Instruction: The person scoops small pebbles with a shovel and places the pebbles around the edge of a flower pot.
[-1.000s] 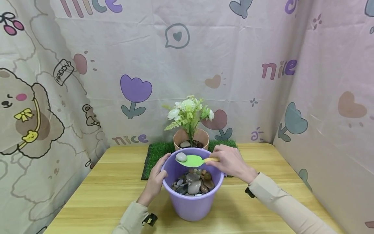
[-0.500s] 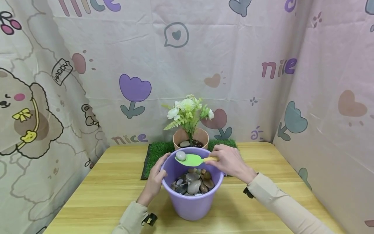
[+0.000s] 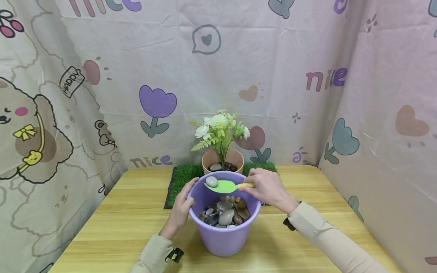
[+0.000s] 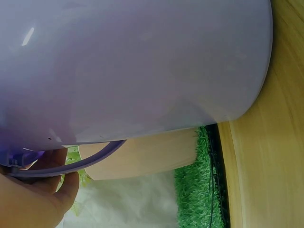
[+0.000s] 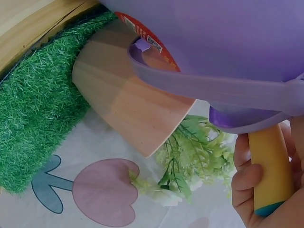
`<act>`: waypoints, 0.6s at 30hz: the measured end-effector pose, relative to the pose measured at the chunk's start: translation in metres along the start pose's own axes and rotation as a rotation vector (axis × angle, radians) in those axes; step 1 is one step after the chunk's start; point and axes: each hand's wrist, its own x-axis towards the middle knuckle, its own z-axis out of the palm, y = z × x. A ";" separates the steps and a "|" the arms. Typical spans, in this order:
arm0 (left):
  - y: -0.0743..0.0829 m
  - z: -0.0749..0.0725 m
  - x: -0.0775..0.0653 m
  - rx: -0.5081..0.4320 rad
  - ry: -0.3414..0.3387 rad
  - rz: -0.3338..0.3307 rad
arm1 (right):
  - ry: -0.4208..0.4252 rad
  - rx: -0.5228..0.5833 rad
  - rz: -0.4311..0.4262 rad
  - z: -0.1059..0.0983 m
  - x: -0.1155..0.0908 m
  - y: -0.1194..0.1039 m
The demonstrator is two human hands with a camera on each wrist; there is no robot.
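A purple bucket [image 3: 225, 239] holds several grey, brown and black pebbles [image 3: 226, 217]. My left hand [image 3: 180, 209] grips the bucket's left rim, thumb at the near side; in the left wrist view its fingers are partly behind the bucket's bail handle [image 4: 71, 166]. At the right rim, my right hand [image 3: 269, 188] holds a toy trowel by its yellow handle [image 5: 271, 166]. The trowel's green blade [image 3: 225, 186] lies level over the bucket's opening. A smooth grey stone [image 3: 211, 181] rests at the blade's tip, above the pebbles.
Behind the bucket, a peach flowerpot [image 3: 206, 163] with white flowers [image 3: 218, 123] stands on a green turf mat [image 3: 177, 185]. A pale stone and dark pebbles lie in the pot. Below is a wooden table [image 3: 112, 223]; a printed cloth [image 3: 191, 76] hangs around it.
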 end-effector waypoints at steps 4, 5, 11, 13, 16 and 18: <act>0.000 0.000 0.000 0.001 0.001 0.004 | -0.022 0.015 0.026 0.001 0.001 0.000; 0.000 -0.001 0.000 -0.001 0.000 0.001 | -0.026 0.021 0.032 0.001 0.001 0.000; -0.001 -0.001 -0.001 -0.004 -0.005 0.001 | -0.007 0.037 0.021 0.001 -0.001 0.000; -0.001 -0.001 -0.001 0.001 -0.004 0.004 | 0.015 0.040 0.008 0.001 -0.002 0.000; -0.001 0.000 0.000 0.005 -0.001 0.004 | 0.051 0.043 -0.012 0.002 -0.005 0.001; 0.000 0.000 0.000 0.006 0.001 0.008 | 0.073 0.043 -0.022 0.002 -0.006 0.002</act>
